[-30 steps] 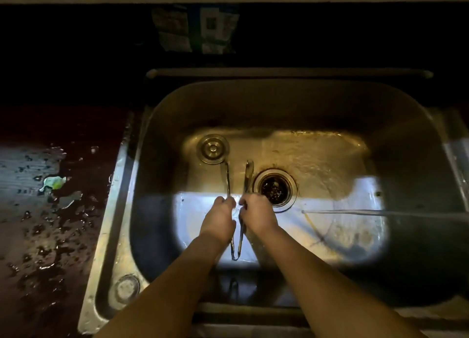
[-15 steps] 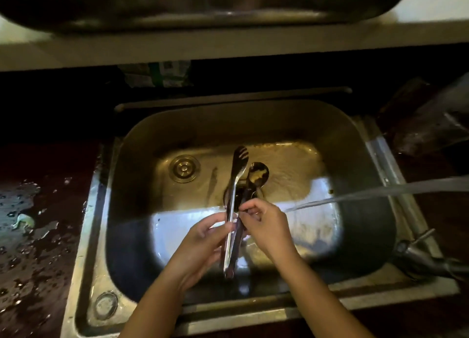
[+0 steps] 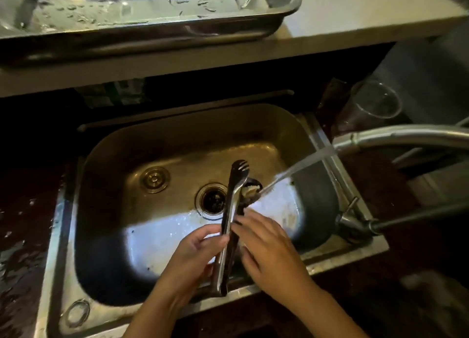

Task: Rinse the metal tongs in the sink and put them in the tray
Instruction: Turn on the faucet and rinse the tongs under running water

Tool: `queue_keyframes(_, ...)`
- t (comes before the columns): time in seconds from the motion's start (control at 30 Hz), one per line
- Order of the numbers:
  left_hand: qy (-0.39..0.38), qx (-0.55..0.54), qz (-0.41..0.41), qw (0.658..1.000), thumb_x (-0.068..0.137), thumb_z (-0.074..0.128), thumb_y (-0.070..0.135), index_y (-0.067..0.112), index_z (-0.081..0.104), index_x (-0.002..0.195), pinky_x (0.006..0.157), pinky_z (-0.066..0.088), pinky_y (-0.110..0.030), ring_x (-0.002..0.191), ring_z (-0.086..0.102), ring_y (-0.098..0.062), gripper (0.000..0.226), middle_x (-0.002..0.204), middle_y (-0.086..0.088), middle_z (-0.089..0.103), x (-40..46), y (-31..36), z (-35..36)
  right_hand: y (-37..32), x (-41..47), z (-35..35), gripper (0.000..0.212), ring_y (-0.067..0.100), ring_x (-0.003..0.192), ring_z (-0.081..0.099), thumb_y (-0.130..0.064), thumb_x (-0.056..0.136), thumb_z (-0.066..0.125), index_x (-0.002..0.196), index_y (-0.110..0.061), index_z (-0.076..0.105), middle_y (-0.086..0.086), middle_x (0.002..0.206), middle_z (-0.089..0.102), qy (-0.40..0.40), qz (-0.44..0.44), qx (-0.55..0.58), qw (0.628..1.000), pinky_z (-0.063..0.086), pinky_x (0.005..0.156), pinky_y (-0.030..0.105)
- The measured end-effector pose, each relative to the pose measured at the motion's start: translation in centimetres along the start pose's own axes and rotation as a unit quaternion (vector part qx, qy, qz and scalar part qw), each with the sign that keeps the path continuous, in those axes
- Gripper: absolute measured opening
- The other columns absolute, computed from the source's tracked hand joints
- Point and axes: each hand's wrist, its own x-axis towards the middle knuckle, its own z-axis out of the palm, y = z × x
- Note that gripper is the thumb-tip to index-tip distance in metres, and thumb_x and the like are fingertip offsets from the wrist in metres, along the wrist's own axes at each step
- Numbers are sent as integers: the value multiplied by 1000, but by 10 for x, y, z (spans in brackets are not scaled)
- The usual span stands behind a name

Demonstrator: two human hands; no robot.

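Note:
The metal tongs are held over the steel sink, tips pointing away from me, one tip forked and one spoon-shaped. Water from the faucet on the right streams onto the spoon tip. My left hand grips the tongs' arms from the left. My right hand holds them from the right, fingers on the arms. A wet metal tray sits on the raised ledge behind the sink.
The sink's open drain and a round plug lie in the basin. A clear plastic cup stands at the back right. The counter on the left is wet. The faucet handle juts out at the right.
The tongs rose off the sink floor and shifted right into the water stream. The view tilted up, bringing the tray and faucet into sight.

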Motion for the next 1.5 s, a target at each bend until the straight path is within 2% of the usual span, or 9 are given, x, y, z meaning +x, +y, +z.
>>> queue_keyframes(0.23, 35, 8, 6, 999, 51, 76, 34, -1, 63, 89, 53, 56, -27, 67, 69, -23, 53, 81, -19, 73, 9, 4, 17, 32, 18, -9, 43, 20, 122, 54, -6, 73, 65, 115, -12, 63, 4, 123, 65, -3, -6, -27, 1000, 32, 109, 42)
queue_keyframes(0.37, 22, 25, 4, 999, 48, 78, 41, 11, 68, 79, 57, 57, -31, 66, 68, -28, 44, 89, -29, 70, 7, 2, 18, 51, 44, -13, 53, 13, 142, 21, -9, 86, 50, 137, -17, 39, 2, 150, 35, -26, 84, -30, 996, 6, 117, 27)
queue_keyframes(0.47, 15, 36, 4, 999, 48, 79, 46, 19, 68, 74, 62, 56, -34, 71, 69, -30, 39, 89, -26, 72, 7, 2, 14, 59, 48, -12, 54, 13, 143, 16, -10, 87, 49, 139, -16, 34, 2, 153, 30, -23, 97, -35, 994, 1, 117, 26)
queue_keyframes(0.63, 24, 50, 7, 998, 60, 73, 36, 17, 66, 74, 53, 55, -27, 67, 69, -23, 25, 82, -17, 76, 11, 7, 10, 47, 25, -1, 60, 20, 131, 44, -8, 73, 67, 130, -15, 50, 6, 138, 53, -39, -36, -72, 996, 12, 111, 36)
queue_keyframes(0.87, 3, 53, 19, 998, 83, 61, 13, 15, 62, 75, 60, 53, -29, 66, 64, -22, 8, 83, -17, 73, 20, 15, 17, 79, 61, -19, 48, 23, 143, 22, -3, 88, 46, 135, -6, 41, 14, 151, 32, 4, 67, -49, 997, 9, 117, 34)
queue_keyframes(0.97, 11, 40, 29, 999, 87, 56, 8, 10, 61, 76, 55, 53, -26, 60, 63, -19, 12, 72, -13, 69, 32, 20, 22, 54, 28, -13, 47, 28, 132, 41, -5, 80, 53, 126, -13, 52, 13, 137, 52, -56, -62, -15, 996, 30, 112, 39)
queue_keyframes(1.1, -1, 45, 42, 998, 87, 54, 7, 8, 56, 77, 64, 51, -31, 71, 57, -24, 10, 79, -17, 62, 45, 28, 31, 42, -2, -16, 49, 18, 129, 44, -4, 77, 58, 122, -23, 52, 3, 135, 54, -123, -179, 6, 976, 32, 109, 35)
queue_keyframes(1.33, -43, 53, 46, 997, 87, 56, 7, 10, 60, 76, 61, 56, -26, 66, 68, -16, 12, 73, -6, 75, 55, 28, 44, 90, 47, -46, 51, 24, 135, 36, 2, 83, 51, 130, -15, 49, 9, 141, 48, 24, 14, -88, 996, 25, 111, 35)
queue_keyframes(1.5, -24, 56, 55, 997, 88, 54, 7, 0, 57, 93, 62, 52, -27, 70, 59, -23, 9, 81, -17, 64, 60, 31, 47, 57, -2, -26, 48, 22, 120, 55, 0, 69, 64, 115, -15, 62, 6, 122, 65, -77, -187, -9, 979, 35, 105, 36)
